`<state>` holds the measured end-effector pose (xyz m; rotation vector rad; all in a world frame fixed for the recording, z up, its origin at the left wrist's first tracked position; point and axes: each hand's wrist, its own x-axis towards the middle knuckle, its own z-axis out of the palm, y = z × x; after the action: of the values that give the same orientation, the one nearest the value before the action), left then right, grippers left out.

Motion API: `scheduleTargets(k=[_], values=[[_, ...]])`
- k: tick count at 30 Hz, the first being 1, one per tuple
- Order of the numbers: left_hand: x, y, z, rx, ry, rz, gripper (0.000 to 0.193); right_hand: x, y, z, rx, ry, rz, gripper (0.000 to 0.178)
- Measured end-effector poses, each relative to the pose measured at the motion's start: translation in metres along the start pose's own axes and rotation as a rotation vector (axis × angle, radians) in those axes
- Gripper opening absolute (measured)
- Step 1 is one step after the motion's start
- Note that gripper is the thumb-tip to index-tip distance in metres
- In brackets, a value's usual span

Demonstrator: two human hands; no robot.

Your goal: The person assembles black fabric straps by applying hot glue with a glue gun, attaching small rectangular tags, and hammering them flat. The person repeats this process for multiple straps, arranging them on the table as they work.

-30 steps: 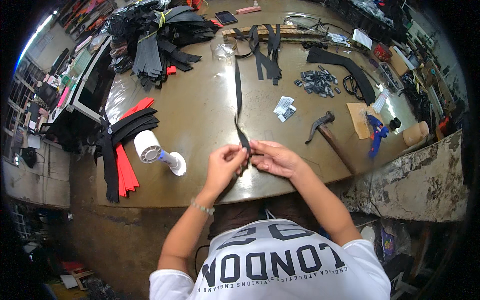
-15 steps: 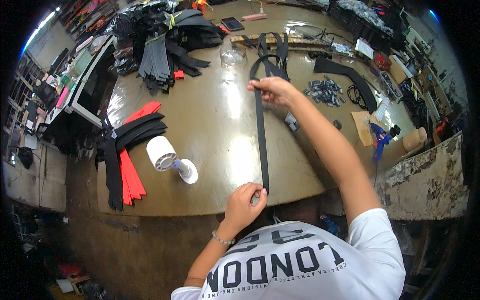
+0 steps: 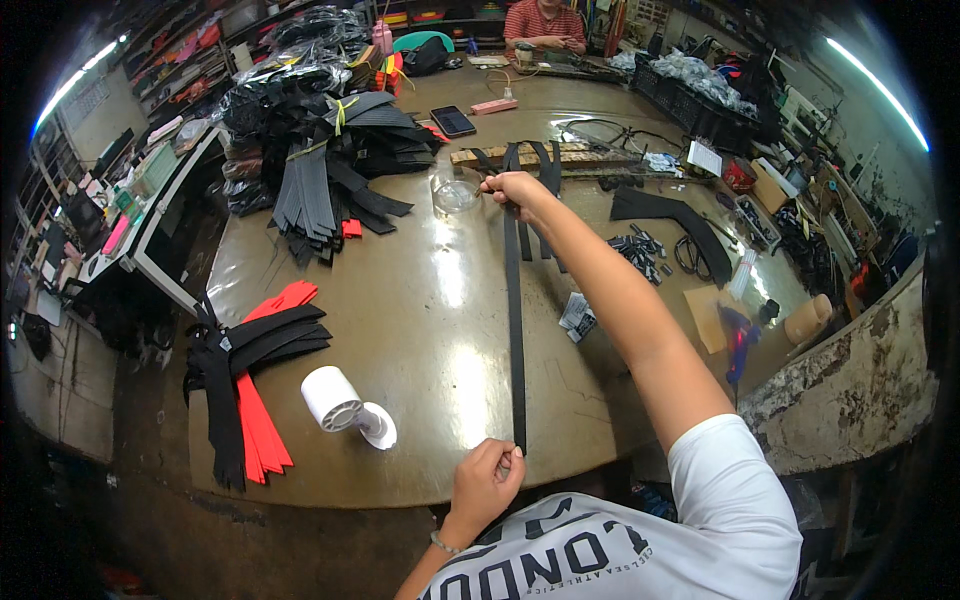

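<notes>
A long flat black strap [image 3: 516, 340] runs nearly straight from the table's front edge toward its far side. My left hand [image 3: 484, 484] pinches the near end of the strap between thumb and fingers. Reaching far forward, my right hand [image 3: 518, 194] is closed around the strap's far part, beside a wooden bar [image 3: 600, 158]. A small dark bit pokes out at its fingertips, too small to name. More black straps [image 3: 548, 175] hang over the bar. Just left of my right hand sits a clear round container [image 3: 457, 196].
A white handheld fan [image 3: 333, 400] stands at left, near red and black strips [image 3: 265, 430]. Bundled black strips [image 3: 310, 190] and a phone [image 3: 453, 121] lie farther back. On the right are small dark pieces [image 3: 640, 252] and a blue glue gun [image 3: 738, 340]. Another person [image 3: 545, 30] sits across.
The view has tilted upward, bringing a person at the far side into sight. My right hand has gone farther along the strap to the bar; my left still pinches the near end.
</notes>
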<state>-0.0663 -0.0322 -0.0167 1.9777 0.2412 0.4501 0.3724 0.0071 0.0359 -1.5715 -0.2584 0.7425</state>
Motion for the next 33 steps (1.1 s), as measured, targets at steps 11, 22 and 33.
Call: scheduleTargets(k=[11, 22, 33], values=[[-0.009, -0.001, 0.008, 0.188, 0.041, 0.123, 0.010, -0.015, 0.026, 0.004, -0.273, -0.037, -0.193, 0.030], [-0.021, -0.003, 0.006, 0.481, 0.037, 0.092, 0.017, -0.313, 0.170, 0.049, -0.811, -0.333, -0.886, 0.042], [-0.020, 0.001, 0.011, 0.525, 0.043, 0.109, 0.013, -0.239, 0.159, 0.025, -1.358, -0.376, -0.752, 0.066]])
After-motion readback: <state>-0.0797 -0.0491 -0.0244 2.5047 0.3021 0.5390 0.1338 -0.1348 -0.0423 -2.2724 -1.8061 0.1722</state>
